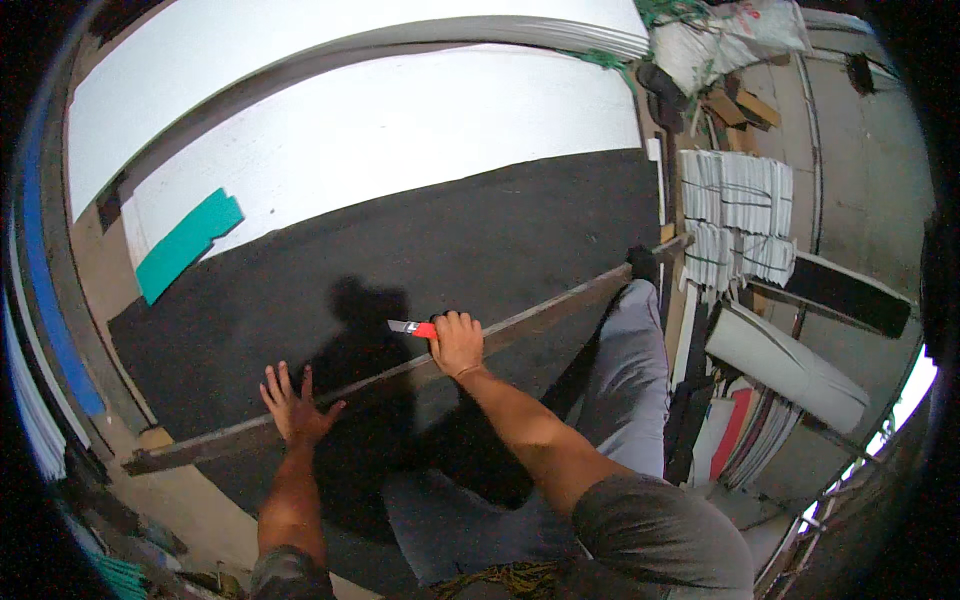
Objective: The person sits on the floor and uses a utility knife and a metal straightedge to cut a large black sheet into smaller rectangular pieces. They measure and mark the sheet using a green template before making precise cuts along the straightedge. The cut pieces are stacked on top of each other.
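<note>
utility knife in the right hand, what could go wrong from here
The bare blade of the red utility knife points leftward, to the side where the left hand spreads past the long bar, so a slip might cut it. The bar could shift if pressed unevenly. The blade might also nick the black sheet if it dips.

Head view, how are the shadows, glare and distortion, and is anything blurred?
Head view: a dark shadow lies on the black sheet between the left hand and the knife; head view: the bright gap at far right is washed out; head view: the white sheets' edges bow and the corners go black; head view: the knife shows no strong blur.
</note>
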{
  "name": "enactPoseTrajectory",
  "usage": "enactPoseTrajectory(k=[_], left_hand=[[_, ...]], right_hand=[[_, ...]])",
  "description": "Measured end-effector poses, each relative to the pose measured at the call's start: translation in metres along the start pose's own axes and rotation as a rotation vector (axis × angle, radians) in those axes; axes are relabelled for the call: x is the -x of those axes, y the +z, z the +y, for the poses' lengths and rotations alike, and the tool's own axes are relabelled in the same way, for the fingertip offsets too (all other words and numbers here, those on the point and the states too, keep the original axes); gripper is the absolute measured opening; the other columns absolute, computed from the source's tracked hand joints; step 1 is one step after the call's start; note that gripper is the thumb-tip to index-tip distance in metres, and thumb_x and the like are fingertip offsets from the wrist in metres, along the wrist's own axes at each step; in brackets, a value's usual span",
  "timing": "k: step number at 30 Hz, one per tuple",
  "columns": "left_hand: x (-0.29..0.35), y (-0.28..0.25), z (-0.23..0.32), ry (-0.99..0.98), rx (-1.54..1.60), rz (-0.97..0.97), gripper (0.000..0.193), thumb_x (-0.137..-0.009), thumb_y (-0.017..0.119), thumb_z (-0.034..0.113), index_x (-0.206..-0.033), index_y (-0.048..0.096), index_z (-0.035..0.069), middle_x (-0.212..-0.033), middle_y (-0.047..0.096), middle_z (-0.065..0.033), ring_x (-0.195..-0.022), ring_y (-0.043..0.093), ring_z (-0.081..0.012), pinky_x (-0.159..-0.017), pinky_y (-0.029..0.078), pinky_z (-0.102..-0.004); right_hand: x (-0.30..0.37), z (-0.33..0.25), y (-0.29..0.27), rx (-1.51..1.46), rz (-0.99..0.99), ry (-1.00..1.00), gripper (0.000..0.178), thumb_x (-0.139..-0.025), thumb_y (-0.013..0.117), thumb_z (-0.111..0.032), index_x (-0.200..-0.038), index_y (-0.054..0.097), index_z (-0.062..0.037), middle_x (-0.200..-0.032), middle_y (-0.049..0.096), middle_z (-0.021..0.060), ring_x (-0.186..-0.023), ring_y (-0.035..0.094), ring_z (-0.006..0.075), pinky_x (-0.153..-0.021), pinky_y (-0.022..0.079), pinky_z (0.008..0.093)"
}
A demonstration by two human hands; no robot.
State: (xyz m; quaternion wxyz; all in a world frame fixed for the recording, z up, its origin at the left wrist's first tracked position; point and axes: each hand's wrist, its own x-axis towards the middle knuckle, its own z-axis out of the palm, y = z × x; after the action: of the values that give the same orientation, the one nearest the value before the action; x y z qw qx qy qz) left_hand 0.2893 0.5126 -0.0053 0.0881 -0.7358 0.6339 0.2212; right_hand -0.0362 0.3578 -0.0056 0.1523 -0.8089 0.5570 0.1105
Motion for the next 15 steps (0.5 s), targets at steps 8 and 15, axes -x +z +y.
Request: enactPoseTrajectory(k=[8, 15], left_hand=[[-0.010, -0.020, -0.001, 0.058, 0.267, 0.067, 0.097, -0.072, 0.068, 0.082, -0.148, 0.056, 0.023, -0.162, 0.030, -0.0226, -0.152, 0.021, -0.0491, -0.119, 0.017, -0.0712], [0.012, 0.004, -0.014, 0.003, 0.409, 0.309, 0.092, -0.082, 0.068, 0.073, -0.148, 0.050, 0.011, -0.160, 0.037, -0.0224, -0.147, 0.034, -0.0471, -0.118, 0.025, -0.0687]], right_hand=[[-0.027, -0.149, 0.007, 0.164, -0.394, 0.228, 0.017, -0.088, 0.066, -0.028, -0.091, 0.071, -0.0126, -0.094, 0.069, 0.0094, -0.091, 0.068, 0.0313, -0.077, 0.054, 0.0440], [-0.002, -0.143, 0.023, 0.008, -0.015, 0.019, 0.027, -0.085, 0.069, -0.018, -0.106, 0.058, -0.0069, -0.104, 0.058, 0.0145, -0.102, 0.058, 0.0396, -0.081, 0.047, 0.0526]])
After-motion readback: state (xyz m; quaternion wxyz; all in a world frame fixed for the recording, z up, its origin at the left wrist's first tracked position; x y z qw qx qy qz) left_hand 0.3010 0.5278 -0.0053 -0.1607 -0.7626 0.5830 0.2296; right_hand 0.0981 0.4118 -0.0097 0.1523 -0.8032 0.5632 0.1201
